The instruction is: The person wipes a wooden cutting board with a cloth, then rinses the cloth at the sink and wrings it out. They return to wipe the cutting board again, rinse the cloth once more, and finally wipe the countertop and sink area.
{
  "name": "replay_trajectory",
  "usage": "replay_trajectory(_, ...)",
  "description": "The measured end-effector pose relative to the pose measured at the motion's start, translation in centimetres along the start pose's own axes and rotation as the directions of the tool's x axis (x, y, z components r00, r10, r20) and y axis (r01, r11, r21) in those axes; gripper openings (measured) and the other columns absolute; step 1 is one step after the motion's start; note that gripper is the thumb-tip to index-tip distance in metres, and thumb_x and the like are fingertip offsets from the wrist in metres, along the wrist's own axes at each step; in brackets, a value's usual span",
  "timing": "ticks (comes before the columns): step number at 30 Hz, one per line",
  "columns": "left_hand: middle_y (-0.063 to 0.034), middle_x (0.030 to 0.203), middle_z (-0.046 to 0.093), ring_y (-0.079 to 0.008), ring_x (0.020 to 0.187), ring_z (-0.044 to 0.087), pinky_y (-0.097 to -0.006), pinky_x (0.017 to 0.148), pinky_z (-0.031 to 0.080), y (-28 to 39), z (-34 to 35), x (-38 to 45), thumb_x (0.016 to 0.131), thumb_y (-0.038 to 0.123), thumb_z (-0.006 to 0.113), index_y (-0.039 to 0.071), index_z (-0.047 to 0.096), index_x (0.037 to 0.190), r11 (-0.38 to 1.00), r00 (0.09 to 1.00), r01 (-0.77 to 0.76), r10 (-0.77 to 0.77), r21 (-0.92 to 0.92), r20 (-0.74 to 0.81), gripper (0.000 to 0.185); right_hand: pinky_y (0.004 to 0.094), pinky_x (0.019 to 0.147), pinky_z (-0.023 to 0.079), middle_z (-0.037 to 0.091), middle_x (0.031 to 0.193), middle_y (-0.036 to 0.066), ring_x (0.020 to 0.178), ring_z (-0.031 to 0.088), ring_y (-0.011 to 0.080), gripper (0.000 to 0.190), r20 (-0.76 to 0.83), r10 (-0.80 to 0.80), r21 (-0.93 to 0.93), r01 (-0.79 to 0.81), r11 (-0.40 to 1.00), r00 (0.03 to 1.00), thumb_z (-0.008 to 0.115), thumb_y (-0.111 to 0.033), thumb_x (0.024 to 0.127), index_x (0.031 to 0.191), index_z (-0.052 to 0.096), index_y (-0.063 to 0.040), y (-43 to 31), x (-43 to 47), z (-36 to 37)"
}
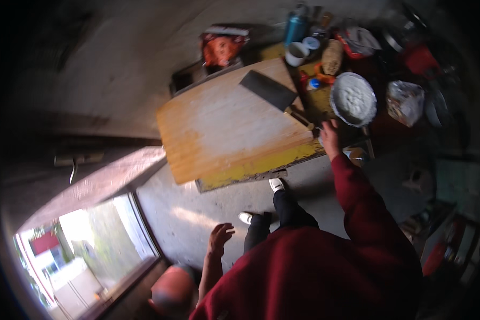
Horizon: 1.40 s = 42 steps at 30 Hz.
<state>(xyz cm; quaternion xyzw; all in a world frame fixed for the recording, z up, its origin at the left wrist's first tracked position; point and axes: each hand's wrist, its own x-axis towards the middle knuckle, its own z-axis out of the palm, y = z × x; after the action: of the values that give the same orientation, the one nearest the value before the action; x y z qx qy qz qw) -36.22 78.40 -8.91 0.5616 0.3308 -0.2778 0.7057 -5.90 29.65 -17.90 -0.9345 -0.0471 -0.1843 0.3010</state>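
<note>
My right hand [330, 139] reaches to the front right corner of a large wooden board [216, 120]. A small pale thing shows at its fingers; whether I grip it is unclear. Just beyond the hand stands a metal bowl [353, 100] with a white, floury mass inside. On the board's right part lies a broad dark cleaver [269, 90], its wooden handle [300, 118] pointing towards my right hand. My left hand [221, 239] hangs low over the floor, away from the table, with loosely bent fingers and nothing in them.
Beneath the board is a worn yellow table [248, 168]. Behind the cleaver are a white cup [297, 54], a blue bottle [296, 28] and a blue-capped container [313, 83]. A clear plastic bag [405, 103] is right of the bowl. A round reddish object [174, 290] stands beside my left forearm.
</note>
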Motion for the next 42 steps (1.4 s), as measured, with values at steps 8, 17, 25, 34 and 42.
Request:
replay_trajectory(8,-0.0069,0.114,0.067,-0.0207,0.105,0.065,-0.0323,0.093,0.047,-4.6,1.9,-7.2,0.094,0.031,0.061,0.006,0.062,0.119,0.961,0.952,-0.013,-0.073,-0.276,-0.298,0.035,0.045,0.084,0.05,0.058,0.103,0.014,0.1,0.058,0.0383,0.03,0.322,-0.064,0.031,0.057,0.998,0.945,0.068,-0.005,0.078,0.108,0.062,-0.007,-11.9,-8.6,0.6)
replay_trajectory(17,-0.0037,0.103,0.069,-0.0135,0.088,0.068,-0.0268,0.074,0.049,-27.8,3.3,-22.2,0.098,0.026,0.06,0.008,0.066,0.112,0.712,0.794,-0.184,-0.299,-0.678,-0.53,0.024,0.0441,0.075,0.051,0.06,0.096,0.014,0.088,0.061,0.0331,0.022,0.516,-0.543,0.26,0.482,0.837,0.663,0.071,-0.006,0.077,0.097,0.062,-0.005,-32.2,-13.8,16.1)
replay_trajectory(25,-0.0028,0.106,0.067,-0.0128,0.092,0.067,-0.0262,0.079,0.05,-44.6,4.2,-36.1,0.101,0.025,0.054,0.01,0.063,0.111,0.487,0.682,-0.427,-0.38,-0.762,-0.625,0.02,0.0262,0.057,0.05,0.07,0.081,0.004,0.064,0.065,0.0123,0.011,0.771,-0.453,0.049,-0.667,0.744,-0.449,0.07,-0.014,0.09,0.096,0.068,-0.005,-58.1,-45.0,16.5)
replay_trajectory(34,-0.003,0.104,0.068,-0.0143,0.094,0.066,-0.029,0.082,0.049,-59.1,2.8,-48.2,0.101,0.025,0.053,0.012,0.064,0.111,0.119,0.36,-0.872,-0.503,-0.475,-0.786,0.02,0.0304,0.064,0.057,0.072,0.089,0.005,0.07,0.069,0.0153,0.014,0.486,-0.121,-0.05,-0.165,0.985,-0.866,0.069,-0.012,0.091,0.103,0.066,-0.004,-72.0,-78.8,4.5)
replay_trajectory(42,-0.0053,0.103,0.068,-0.0182,0.093,0.067,-0.0315,0.08,0.053,-71.2,7.4,-52.2,0.1,0.024,0.055,0.009,0.064,0.112,-0.162,0.301,-0.942,-0.798,-0.295,-0.522,0.021,0.0371,0.068,0.058,0.072,0.086,0.008,0.073,0.069,0.0229,0.027,0.366,0.112,-0.335,-0.018,0.942,-0.924,0.045,-0.019,0.097,0.102,0.065,-0.002,-82.1,-98.7,8.5)
